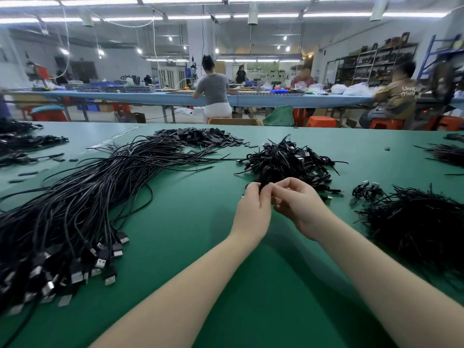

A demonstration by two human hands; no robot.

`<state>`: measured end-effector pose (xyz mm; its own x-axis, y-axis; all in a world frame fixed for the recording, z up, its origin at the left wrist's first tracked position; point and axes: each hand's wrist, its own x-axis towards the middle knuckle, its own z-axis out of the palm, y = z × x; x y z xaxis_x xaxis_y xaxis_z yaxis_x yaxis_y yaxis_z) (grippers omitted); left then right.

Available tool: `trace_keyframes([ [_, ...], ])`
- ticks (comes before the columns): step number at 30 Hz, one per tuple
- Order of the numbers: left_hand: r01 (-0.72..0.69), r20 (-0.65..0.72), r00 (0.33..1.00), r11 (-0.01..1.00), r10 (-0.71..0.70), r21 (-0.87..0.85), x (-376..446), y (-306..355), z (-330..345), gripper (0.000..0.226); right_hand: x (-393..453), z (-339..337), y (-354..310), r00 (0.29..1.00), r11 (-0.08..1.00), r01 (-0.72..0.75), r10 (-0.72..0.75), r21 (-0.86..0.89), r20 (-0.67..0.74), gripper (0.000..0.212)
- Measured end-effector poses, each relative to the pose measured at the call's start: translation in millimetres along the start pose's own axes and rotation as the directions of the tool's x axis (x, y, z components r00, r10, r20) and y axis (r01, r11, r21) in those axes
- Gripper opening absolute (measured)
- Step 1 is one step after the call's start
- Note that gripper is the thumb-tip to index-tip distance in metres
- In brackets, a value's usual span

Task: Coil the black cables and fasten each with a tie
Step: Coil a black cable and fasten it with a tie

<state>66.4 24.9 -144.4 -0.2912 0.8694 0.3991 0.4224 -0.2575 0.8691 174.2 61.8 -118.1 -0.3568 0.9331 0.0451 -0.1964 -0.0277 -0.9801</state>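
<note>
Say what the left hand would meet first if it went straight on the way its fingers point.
Likely the pile of coiled cables just beyond. The left hand pinches a small coiled cable and points up and away across the table; depth is hard to judge.

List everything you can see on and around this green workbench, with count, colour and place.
Loose black USB cables: one big bundle, black, table left.
Coiled black cables: one heap, black, centre far.
Thin black ties: one pile, black, table right.
Small flat black pieces: one heap, black, far centre.
Green table: one, green, foreground.
Orange stools: several, orange, behind table.
Seated workers: three, background bench.
Small black coil: one, black, held.
Left hand: pinches coil.
Right hand: pinches coil.
</note>
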Motion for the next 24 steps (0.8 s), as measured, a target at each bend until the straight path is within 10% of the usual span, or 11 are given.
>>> trace_keyframes([
  [15,0.151,0.184,0.977,0.964,-0.111,-0.217,10,-14,-4,0.019,-7,-11,-1,1.0,0.942,0.002,0.004,-0.335,0.02,0.011],
  [17,0.172,0.184,0.973,0.965,-0.136,-0.198,10,-11,-4,0.018,-4,-11,-4,0.971,0.733,0.208,-0.236,-0.647,0.045,0.014],
  [21,0.231,0.144,0.961,0.971,-0.237,0.056,13,2,-7,0.035,-9,-9,-3,0.711,-0.072,0.431,-0.586,-0.899,0.388,0.002],
  [24,0.605,0.454,0.723,0.795,-0.521,-0.051,22,17,-25,0.044,-12,-18,0,0.477,-0.435,0.486,-0.594,-0.758,0.648,0.016],
])
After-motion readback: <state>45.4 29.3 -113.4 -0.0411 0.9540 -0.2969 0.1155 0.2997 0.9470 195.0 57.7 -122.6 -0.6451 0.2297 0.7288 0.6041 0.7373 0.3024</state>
